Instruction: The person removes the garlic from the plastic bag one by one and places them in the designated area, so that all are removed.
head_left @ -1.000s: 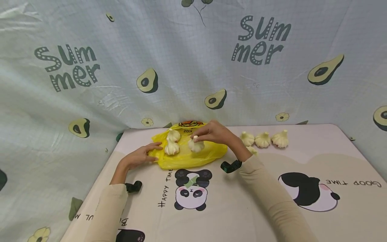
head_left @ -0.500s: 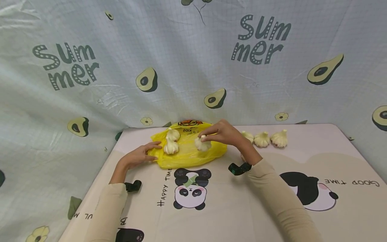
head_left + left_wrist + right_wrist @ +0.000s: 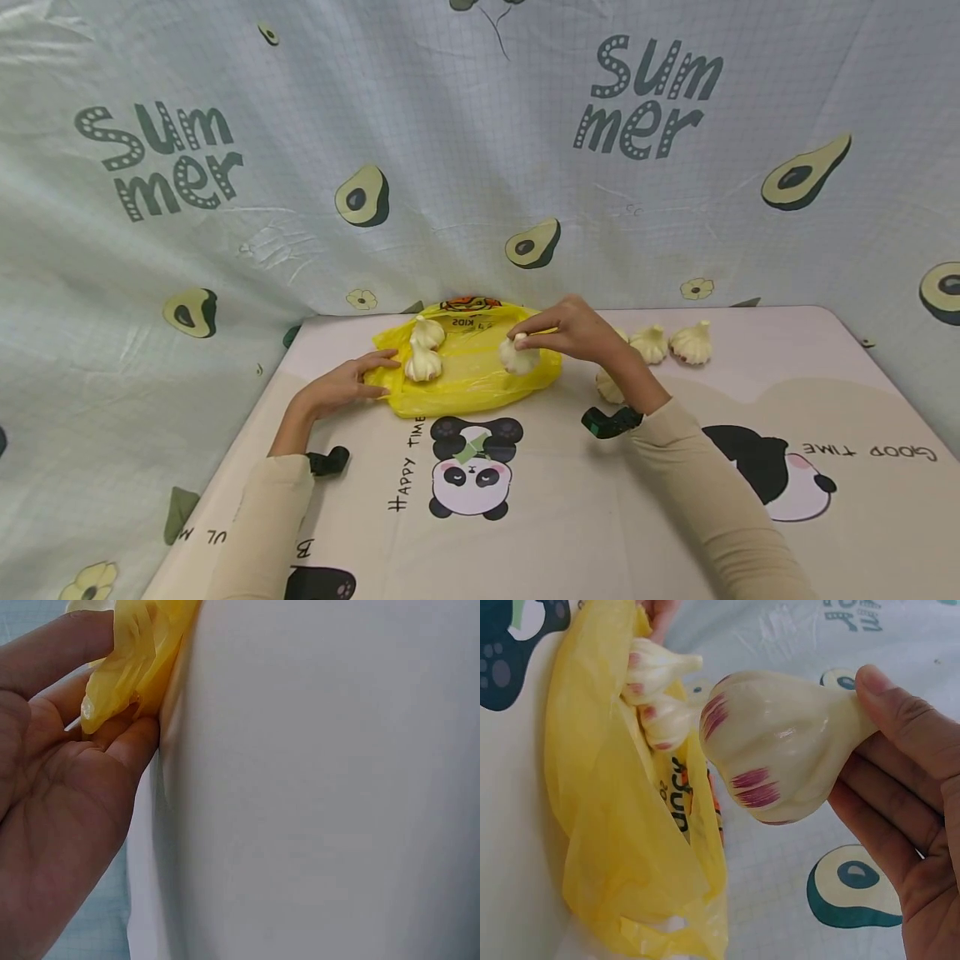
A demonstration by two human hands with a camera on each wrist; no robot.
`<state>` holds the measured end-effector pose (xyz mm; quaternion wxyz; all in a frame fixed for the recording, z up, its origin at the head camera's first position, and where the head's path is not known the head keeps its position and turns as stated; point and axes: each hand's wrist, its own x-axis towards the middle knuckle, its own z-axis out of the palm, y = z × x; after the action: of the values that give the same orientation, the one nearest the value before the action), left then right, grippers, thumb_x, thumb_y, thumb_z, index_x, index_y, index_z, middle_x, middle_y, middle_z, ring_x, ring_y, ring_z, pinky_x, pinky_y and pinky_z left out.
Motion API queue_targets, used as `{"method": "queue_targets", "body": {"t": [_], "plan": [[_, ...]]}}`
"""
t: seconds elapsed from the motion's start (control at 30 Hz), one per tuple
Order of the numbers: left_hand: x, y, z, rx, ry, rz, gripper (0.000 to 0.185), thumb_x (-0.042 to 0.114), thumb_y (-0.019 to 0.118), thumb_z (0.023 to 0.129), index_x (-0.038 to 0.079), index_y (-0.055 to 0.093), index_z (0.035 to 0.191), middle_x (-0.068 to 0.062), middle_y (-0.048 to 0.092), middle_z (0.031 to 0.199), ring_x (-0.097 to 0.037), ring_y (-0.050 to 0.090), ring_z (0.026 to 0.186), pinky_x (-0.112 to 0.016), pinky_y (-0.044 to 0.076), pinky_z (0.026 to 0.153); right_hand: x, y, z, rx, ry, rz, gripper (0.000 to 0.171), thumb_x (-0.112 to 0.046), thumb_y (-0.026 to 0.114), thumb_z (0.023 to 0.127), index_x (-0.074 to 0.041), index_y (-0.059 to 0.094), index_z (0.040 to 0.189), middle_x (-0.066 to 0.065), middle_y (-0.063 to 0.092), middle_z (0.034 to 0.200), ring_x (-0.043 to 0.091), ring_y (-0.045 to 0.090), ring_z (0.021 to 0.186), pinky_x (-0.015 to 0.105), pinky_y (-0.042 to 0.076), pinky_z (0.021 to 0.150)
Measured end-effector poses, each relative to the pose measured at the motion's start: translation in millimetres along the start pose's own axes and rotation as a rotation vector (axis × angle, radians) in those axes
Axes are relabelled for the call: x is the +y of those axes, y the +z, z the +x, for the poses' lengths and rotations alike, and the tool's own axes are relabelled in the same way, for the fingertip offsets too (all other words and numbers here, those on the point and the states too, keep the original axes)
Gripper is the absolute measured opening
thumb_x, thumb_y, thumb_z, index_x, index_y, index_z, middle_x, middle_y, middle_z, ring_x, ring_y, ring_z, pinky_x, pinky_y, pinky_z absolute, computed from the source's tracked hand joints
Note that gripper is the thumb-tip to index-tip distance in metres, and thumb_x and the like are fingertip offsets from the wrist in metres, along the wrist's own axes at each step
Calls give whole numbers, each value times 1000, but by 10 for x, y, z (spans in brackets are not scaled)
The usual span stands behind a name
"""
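Note:
My right hand (image 3: pixel 573 331) pinches a garlic bulb (image 3: pixel 780 746) by its stem, thumb on one side and fingers on the other. In the head view this bulb hangs above the right part of a yellow plastic bag (image 3: pixel 472 396). Purple streaks mark its pale skin in the right wrist view. At the bag's left end my left hand (image 3: pixel 345 388) holds the edge, the yellow film (image 3: pixel 139 660) lying between thumb and fingers. Two more garlic bulbs (image 3: pixel 424 364) rest close together at the left part of the bag.
Right of the bag, several garlic bulbs (image 3: pixel 691 342) stand on the table, partly hidden by my right forearm. A panda-print cloth (image 3: pixel 555 517) covers the table. Behind its far edge hangs a curtain (image 3: pixel 450 233) with avocado prints.
My right hand has moved right with the garlic bulb, from the bag's middle toward its right end. My left hand stays at the bag's left edge.

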<state>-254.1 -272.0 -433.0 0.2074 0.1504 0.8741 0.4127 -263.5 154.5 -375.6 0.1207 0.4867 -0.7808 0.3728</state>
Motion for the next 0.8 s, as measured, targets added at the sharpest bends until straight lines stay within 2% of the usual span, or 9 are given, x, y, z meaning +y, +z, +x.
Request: {"method": "queue_targets", "body": {"t": [0.1,0.3,0.57,0.73,0.8], "plan": [[-3,0,1,-1,3,-2,55,7,69,92,0,53,144,-16,23,167,-44,4,154,-66,5,121,8,-26,-33,33,-8,14,19,-8,81,84,-9,82,103,-1,79,91,-1,32,52,21,24,49],[7,-1,-2,-2,0,-2,55,7,69,92,0,53,144,-16,22,167,-44,4,154,-66,5,121,24,-83,-97,77,-19,13,20,-5,83,81,-9,83,100,-1,79,89,-1,33,52,20,26,47],[16,-6,-8,-1,-10,-2,55,7,69,92,1,53,145,-15,22,167,-43,4,155,-66,5,121,48,-164,-168,101,-45,31,21,1,82,80,-6,82,100,2,79,91,2,54,58,14,34,50],[3,-8,0,-6,-7,-13,55,6,69,92,0,53,145,-16,22,168,-43,3,155,-65,5,121,19,-222,-214,106,-51,29,22,2,82,80,-7,82,101,2,79,92,1,52,58,16,32,49],[-2,-9,3,-6,-6,-12,55,6,68,92,0,53,145,-16,22,167,-44,3,155,-66,5,121,2,-249,-241,105,-47,25,23,2,82,80,-7,82,101,2,79,93,0,46,55,18,29,46]]}}
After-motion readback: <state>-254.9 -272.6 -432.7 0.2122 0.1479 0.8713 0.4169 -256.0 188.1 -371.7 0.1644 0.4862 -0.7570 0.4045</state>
